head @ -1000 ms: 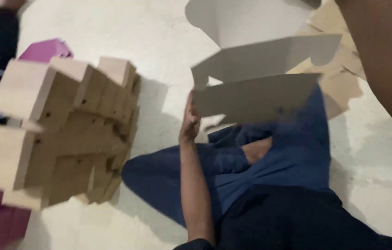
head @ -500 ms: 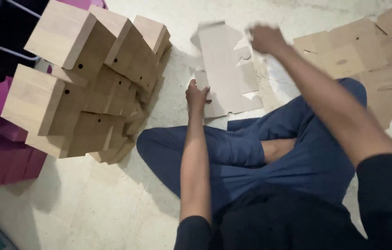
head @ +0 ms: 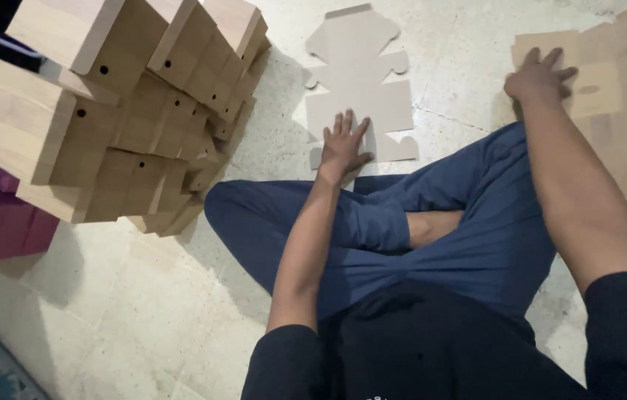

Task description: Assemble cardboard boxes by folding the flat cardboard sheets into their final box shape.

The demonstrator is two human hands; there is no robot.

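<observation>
The person sits cross-legged on the pale floor (head: 143,311). The left hand (head: 344,144) lies flat, fingers spread, on the near edge of a grey die-cut cardboard blank (head: 358,89) that lies unfolded just ahead of the knees. The right hand (head: 539,78), also open and splayed, presses on a pile of brown flat blanks (head: 617,111). A stack of folded boxes (head: 121,111) stands to the left. The blank looks light, thin and bendable, likely to crease; a grip along a straight edge panel seems safest.
</observation>
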